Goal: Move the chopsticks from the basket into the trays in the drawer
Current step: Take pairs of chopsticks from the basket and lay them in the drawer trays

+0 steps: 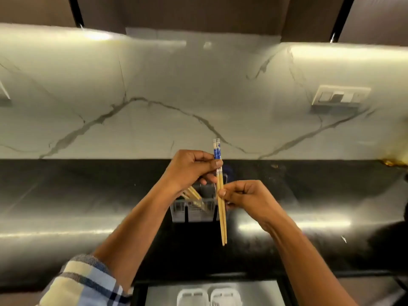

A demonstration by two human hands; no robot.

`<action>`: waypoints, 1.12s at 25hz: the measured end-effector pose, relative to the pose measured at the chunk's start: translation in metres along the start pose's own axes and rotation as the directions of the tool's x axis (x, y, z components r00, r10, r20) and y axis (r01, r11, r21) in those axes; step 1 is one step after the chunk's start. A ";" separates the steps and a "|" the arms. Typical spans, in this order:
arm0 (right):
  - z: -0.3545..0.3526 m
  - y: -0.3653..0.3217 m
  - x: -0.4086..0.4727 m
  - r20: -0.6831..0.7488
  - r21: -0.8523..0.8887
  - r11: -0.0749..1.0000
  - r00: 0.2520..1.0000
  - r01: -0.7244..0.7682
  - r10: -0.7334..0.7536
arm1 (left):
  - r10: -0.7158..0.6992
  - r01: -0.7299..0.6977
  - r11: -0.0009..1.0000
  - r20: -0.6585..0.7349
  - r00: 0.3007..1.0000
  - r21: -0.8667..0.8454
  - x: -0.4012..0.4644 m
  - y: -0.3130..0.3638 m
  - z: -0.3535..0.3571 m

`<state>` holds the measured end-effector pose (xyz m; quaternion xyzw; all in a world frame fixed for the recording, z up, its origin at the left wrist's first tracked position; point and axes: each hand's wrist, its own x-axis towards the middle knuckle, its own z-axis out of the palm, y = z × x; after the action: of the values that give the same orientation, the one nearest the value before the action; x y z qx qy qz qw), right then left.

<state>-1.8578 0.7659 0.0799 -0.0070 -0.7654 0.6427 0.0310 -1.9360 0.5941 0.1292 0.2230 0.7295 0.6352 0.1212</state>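
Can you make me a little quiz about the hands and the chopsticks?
1. True or false: both hands hold the same pair of chopsticks.
2. Where are the other chopsticks? A in the basket, B on the counter, C in the white trays.
3. Fill in: the held pair's top ends are patterned ____.

Key: 1 true, left hand above, right hand below. 2 A. 3 blue.

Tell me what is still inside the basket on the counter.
Several wooden chopsticks lean in the basket, left of centre. The hands and the held pair cover its right side, so anything there is hidden.
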 end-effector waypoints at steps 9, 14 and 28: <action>0.019 0.147 -0.127 -0.093 -0.063 0.879 0.879 -0.473 0.467 | -0.386 0.397 0.918 0.227 0.894 -0.003 -0.082 -0.161 0.085; 0.040 0.206 -0.182 -0.135 -0.022 0.783 0.778 -0.622 0.614 | -0.481 0.464 0.876 0.179 0.858 0.133 -0.135 -0.227 0.098; 0.106 0.301 -0.161 -0.429 -0.420 0.459 0.617 -0.783 0.660 | -0.832 0.731 0.477 -0.018 0.555 0.488 -0.203 -0.335 0.124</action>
<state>-1.7121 0.7055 -0.2412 -0.4069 -0.8352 0.3283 -0.1705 -1.7592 0.5739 -0.2415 -0.0462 0.8543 0.2955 0.4252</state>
